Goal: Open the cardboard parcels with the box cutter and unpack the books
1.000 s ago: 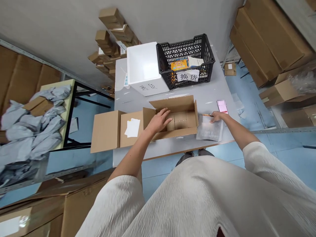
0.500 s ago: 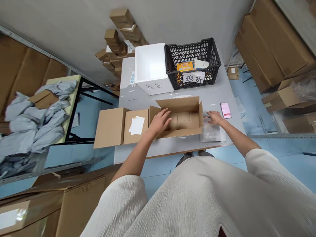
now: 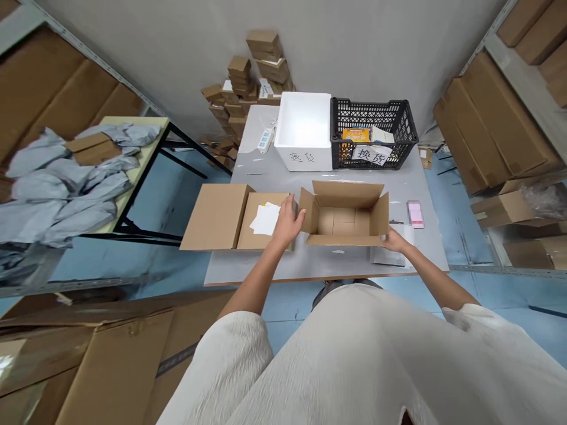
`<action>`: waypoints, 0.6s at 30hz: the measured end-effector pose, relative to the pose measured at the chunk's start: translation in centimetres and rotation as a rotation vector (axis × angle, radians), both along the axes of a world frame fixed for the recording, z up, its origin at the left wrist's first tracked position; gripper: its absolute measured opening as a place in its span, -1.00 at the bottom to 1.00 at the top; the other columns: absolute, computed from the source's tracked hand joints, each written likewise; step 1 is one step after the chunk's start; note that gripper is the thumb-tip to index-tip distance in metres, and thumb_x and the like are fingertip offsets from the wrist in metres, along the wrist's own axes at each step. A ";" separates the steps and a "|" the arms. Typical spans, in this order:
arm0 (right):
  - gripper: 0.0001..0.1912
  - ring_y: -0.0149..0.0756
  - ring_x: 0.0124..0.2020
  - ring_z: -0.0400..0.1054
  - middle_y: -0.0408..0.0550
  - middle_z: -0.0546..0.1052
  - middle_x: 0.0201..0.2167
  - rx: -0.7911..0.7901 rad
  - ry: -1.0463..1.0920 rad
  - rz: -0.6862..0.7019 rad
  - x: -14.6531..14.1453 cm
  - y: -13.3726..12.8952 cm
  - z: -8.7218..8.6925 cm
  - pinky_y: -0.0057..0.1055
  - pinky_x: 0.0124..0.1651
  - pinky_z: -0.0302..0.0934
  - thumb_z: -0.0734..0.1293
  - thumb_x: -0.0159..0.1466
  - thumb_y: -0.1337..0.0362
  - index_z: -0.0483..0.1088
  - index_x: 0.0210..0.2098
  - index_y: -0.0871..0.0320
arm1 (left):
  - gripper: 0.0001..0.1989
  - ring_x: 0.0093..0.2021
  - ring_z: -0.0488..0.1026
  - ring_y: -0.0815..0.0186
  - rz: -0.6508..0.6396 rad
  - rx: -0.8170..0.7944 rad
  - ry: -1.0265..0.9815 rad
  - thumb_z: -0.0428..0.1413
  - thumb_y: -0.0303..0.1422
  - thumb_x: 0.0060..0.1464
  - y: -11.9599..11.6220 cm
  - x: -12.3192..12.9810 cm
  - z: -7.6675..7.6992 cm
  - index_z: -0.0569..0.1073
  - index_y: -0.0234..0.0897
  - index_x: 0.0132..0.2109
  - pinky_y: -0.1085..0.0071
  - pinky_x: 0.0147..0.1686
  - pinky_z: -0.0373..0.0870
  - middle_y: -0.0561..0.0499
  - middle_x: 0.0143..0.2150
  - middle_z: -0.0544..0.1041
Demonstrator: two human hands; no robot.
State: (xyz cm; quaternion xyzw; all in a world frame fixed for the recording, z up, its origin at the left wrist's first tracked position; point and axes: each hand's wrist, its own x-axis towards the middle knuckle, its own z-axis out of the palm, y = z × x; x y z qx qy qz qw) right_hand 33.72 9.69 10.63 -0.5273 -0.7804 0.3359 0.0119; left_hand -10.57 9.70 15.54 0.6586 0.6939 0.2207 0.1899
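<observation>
An open cardboard box [image 3: 343, 221] stands on the grey table [image 3: 248, 268], its flaps spread and its inside bare. My left hand [image 3: 289, 221] is at the gap between it and a smaller box [image 3: 257, 217] with white papers [image 3: 266, 218] on top, fingers apart and holding nothing that I can see. At the open box's right front corner is my right hand [image 3: 393, 240], its fingers partly hidden at the flap. Beneath and beside that hand lies a flat, clear-wrapped item [image 3: 387, 256]. To its right rests a pink-screened phone [image 3: 415, 213].
A white foam bin [image 3: 310, 158] and a black crate [image 3: 401, 141] holding small packs stand at the table's back. A larger closed box [image 3: 214, 217] is at the left. Stacked parcels [image 3: 268, 56] stand behind; grey bags [image 3: 46, 189] cover a side table.
The open box has turned slightly and now stands apart from the smaller box. My left hand has left its inside for its left side; my right hand has moved to its right front corner.
</observation>
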 end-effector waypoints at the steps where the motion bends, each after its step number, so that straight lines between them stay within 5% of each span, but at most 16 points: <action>1: -0.41 0.17 0.18 0.51 0.19 0.60 0.22 -0.021 0.028 -0.042 -0.3 -0.2 -0.2 -0.11 0.16 0.45 0.51 0.27 0.17 0.47 0.27 0.10 | -0.26 0.56 0.30 0.00 0.044 -0.040 -0.070 -0.11 -0.06 0.52 -0.1 -0.1 -0.5 -0.02 -0.26 0.66 0.00 0.43 0.39 -0.33 0.59 0.28; 5: -0.56 0.16 0.06 0.56 0.17 0.67 0.06 -0.065 0.010 -0.160 -1.1 -0.3 -1.2 -0.12 0.06 0.47 0.50 0.25 0.18 0.57 0.11 0.08 | -0.43 0.24 0.59 -0.02 0.090 -0.228 -0.285 -0.12 -0.07 0.51 0.0 0.1 -1.7 0.33 -0.21 0.47 0.03 0.19 0.55 -0.25 0.23 0.64; 10: -0.77 0.08 -0.07 0.59 0.11 0.71 -0.10 -0.005 0.042 -0.153 -1.8 0.9 -2.0 -0.20 -0.04 0.45 0.47 0.26 0.21 0.61 -0.10 0.09 | -0.64 0.00 0.62 0.01 0.037 -0.250 -0.329 -0.10 -0.13 0.52 1.4 0.8 -1.5 0.53 -0.15 0.08 0.10 0.06 0.54 -0.10 -0.10 0.64; 13: -0.85 0.04 -0.07 0.59 0.09 0.72 -0.10 0.031 0.052 -0.159 -2.4 2.6 -2.1 -0.27 -0.10 0.42 0.45 0.27 0.24 0.60 -0.16 0.08 | -0.65 -0.01 0.62 -0.03 0.050 -0.240 -0.290 -0.06 -0.09 0.53 3.0 1.0 -1.3 0.54 -0.13 0.10 0.08 0.07 0.51 -0.11 -0.14 0.63; 18: -0.85 0.05 -0.07 0.60 0.10 0.72 -0.11 0.059 -0.059 -0.211 -3.6 6.9 -2.3 -0.32 -0.14 0.37 0.48 0.25 0.24 0.59 -0.18 0.08 | -0.48 0.21 0.59 -0.08 0.067 -0.210 -0.253 -0.01 0.01 0.51 6.1 0.9 -1.5 0.50 -0.17 0.36 0.04 0.24 0.45 -0.20 0.08 0.68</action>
